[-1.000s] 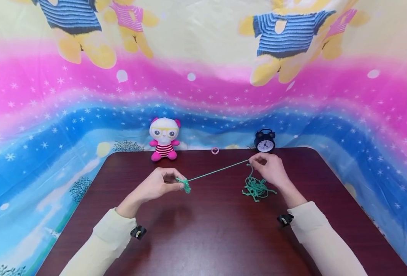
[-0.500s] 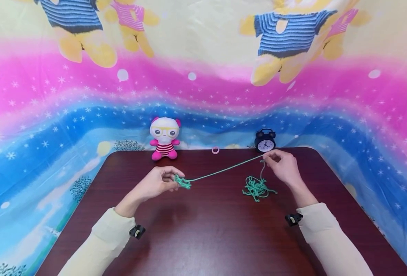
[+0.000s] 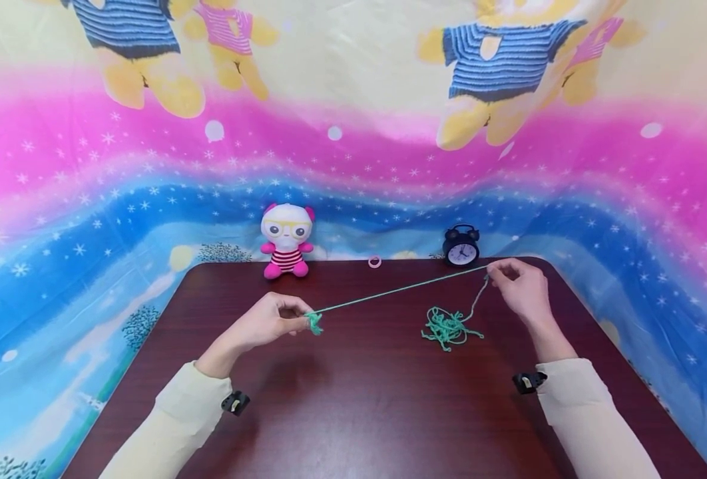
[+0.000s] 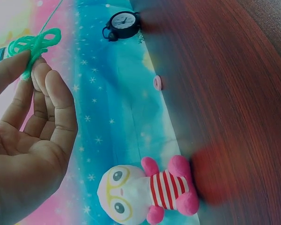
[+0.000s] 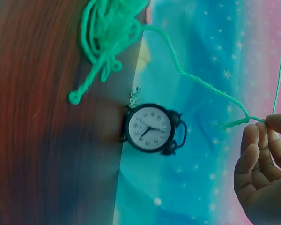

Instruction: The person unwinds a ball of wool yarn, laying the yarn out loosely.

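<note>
Between thumb and fingers my left hand (image 3: 272, 316) pinches a small looped bundle of green yarn (image 4: 35, 44), held above the table. A taut strand (image 3: 398, 289) runs from it up to my right hand (image 3: 522, 289), which pinches the yarn between thumb and forefinger. In the right wrist view a short loose tail (image 5: 235, 123) sticks out beside the right fingertips. From there a slack length (image 5: 196, 80) drops to a tangled pile of green yarn (image 3: 446, 327) lying on the table.
On the dark red-brown table (image 3: 353, 412), a panda plush (image 3: 286, 243) sits at the back left. A black alarm clock (image 3: 461, 246) stands at the back right. Between them, at the far edge, is a small pink ring (image 3: 374, 262). A printed cloth (image 3: 353, 179) hangs behind.
My right hand has moved right, lengthening the strand between the hands. The slack yarn now slants from the pile out to that hand. My left hand has shifted only slightly.
</note>
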`<state>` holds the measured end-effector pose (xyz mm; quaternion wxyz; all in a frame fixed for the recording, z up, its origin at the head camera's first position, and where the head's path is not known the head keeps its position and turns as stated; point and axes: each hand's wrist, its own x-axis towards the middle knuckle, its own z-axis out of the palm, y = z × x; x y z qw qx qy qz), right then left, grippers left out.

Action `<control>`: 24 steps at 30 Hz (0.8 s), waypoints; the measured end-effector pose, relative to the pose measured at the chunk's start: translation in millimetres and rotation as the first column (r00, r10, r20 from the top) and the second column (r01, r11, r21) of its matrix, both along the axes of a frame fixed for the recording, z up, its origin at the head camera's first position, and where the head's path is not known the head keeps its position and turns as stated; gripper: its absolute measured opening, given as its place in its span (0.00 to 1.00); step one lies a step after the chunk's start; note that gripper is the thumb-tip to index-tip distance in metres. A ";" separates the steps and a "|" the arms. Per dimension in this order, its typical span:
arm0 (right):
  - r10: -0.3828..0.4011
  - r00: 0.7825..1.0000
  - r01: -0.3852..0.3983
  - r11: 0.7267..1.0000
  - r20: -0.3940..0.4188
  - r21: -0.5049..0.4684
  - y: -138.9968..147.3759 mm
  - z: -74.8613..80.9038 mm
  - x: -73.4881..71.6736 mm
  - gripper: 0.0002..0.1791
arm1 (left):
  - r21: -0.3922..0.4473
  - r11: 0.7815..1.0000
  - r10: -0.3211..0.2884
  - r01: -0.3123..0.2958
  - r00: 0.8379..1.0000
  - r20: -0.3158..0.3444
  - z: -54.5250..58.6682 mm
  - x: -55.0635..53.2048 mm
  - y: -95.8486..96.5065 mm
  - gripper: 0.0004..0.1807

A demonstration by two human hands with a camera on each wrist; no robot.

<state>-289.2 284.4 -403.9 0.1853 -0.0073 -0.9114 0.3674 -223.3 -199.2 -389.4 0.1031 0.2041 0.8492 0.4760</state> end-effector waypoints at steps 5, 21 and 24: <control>-0.014 1.000 0.014 1.000 0.018 0.000 7.4 -2.7 1.3 0.20 | 0.049 0.999 0.019 -0.020 1.000 0.019 2.3 1.8 1.3 0.07; 0.132 0.976 -0.143 0.988 0.173 0.055 12.0 -15.4 0.2 0.19 | 0.183 0.969 0.171 -0.163 0.985 -0.028 5.7 0.2 3.1 0.13; 0.192 0.952 -0.212 0.975 0.237 0.063 11.4 -18.9 -0.7 0.17 | 0.181 0.974 0.148 -0.139 0.988 -0.037 5.0 0.0 3.1 0.12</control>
